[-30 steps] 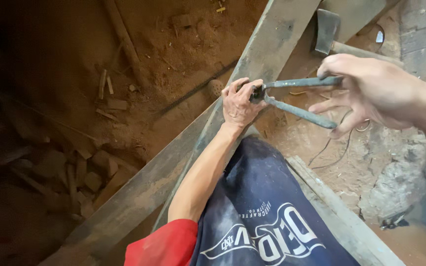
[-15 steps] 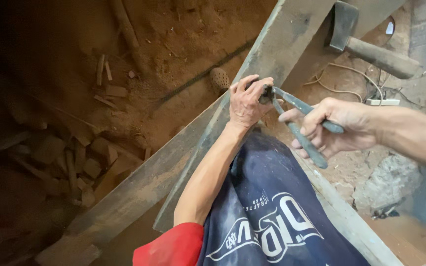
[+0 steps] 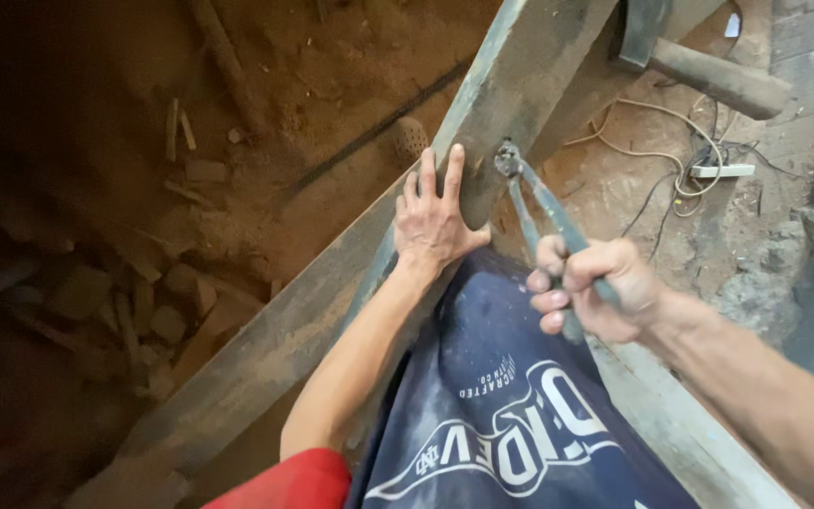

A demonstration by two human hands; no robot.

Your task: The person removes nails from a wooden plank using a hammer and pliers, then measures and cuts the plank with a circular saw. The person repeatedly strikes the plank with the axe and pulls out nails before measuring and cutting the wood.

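Observation:
A long weathered wooden plank point(image 3: 313, 311) runs diagonally from the lower left to the top. My left hand point(image 3: 435, 217) lies flat on it with the fingers spread, holding nothing. My right hand point(image 3: 591, 287) grips the two handles of metal pincers point(image 3: 534, 203). The pincer jaws point(image 3: 508, 158) bite on the plank's face just right of my left fingertips; what they hold is too small to tell. My knee in dark blue printed shorts point(image 3: 511, 405) sits under both hands.
A hammer point(image 3: 699, 71) lies on timber at the top right. Cables and a white power strip point(image 3: 718, 170) trail over the dirt floor to the right. Wood offcuts point(image 3: 134, 302) litter the dark ground at the left. Another board point(image 3: 680, 434) runs to the lower right.
My left hand let go of the pincer head and flattened on the plank. My right hand slid down the handles and swung them from sideways to pointing down toward me.

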